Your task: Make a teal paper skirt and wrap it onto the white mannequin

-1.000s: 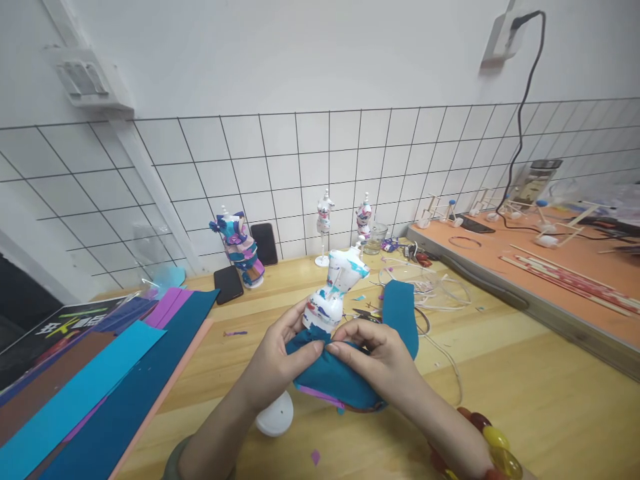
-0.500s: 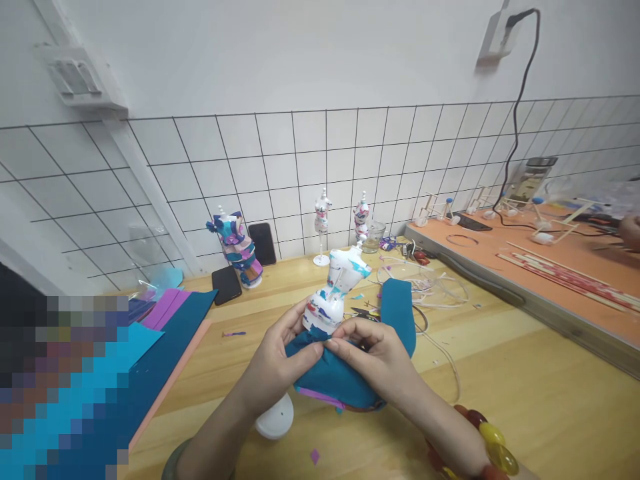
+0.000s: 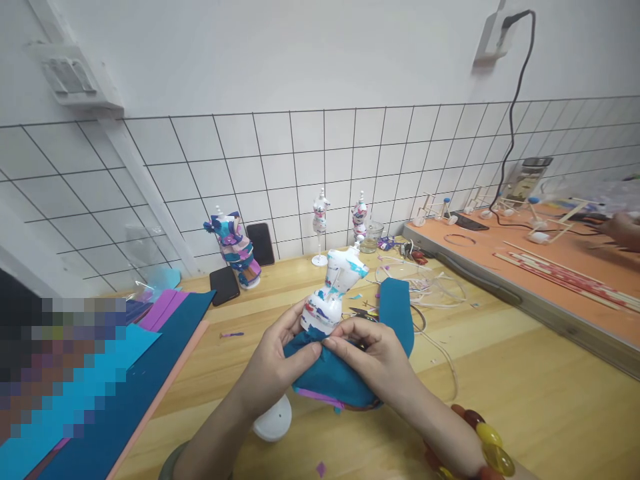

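A small white mannequin torso (image 3: 344, 272), smeared with blue, purple and red, leans to the right between my hands. Teal fabric (image 3: 333, 379) is gathered around its lower end like a skirt, with a pink edge beneath. My left hand (image 3: 281, 357) is closed on the mannequin's hip side, its thumb pressing the gathers. With thumb and index finger together, my right hand (image 3: 373, 350) pinches the teal fabric at the waistline. A separate teal strip (image 3: 397, 308) lies beyond my right hand. Scissors (image 3: 364, 315) are partly hidden behind that hand. A white round base (image 3: 273, 419) sits below my left wrist.
At the back stand a dressed mannequin (image 3: 234, 247), two phones (image 3: 225, 286), two small mannequins (image 3: 320, 223) and a glass cup (image 3: 371, 238). Coloured fabric sheets (image 3: 165, 353) lie left. On the right, an orange board (image 3: 550, 260) holds sticks and stick models; another person's hand (image 3: 625, 230) is there.
The view has shifted very slightly. Both hands keep their hold on the mannequin and teal fabric, with almost no movement of the fingers.
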The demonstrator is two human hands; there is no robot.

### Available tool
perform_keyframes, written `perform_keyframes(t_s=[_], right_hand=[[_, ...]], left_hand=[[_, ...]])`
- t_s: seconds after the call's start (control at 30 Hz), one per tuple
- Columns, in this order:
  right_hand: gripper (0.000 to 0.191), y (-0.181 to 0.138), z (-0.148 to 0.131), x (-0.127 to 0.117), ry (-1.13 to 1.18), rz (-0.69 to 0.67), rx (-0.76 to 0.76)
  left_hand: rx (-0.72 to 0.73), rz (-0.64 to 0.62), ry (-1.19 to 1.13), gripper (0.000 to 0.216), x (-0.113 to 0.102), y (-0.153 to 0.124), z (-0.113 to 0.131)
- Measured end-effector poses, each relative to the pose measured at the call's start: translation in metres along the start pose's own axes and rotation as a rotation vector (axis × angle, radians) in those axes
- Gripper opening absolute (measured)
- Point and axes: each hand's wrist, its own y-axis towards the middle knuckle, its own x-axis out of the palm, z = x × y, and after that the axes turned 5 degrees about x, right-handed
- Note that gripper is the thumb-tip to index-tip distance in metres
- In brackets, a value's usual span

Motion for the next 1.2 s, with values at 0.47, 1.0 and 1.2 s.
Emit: perform_keyframes(t_s=[0.47, 1.0, 1.2], right_hand=[[0.021, 0.003, 0.001, 0.002, 0.067, 0.025, 0.046], [0.016, 0.001, -0.002, 0.001, 0.037, -0.071, 0.039], [0.018, 0.002, 0.001, 0.001, 0.008, -0.090, 0.036]], left_hand=[[-0.033, -0.012, -0.152, 0.053, -0.001, -0.001, -0.003], [-0.056, -0.047, -0.200, 0.041, -0.003, 0.005, 0.005], [-0.063, -0.052, -0.156, 0.039, -0.004, 0.008, 0.005]])
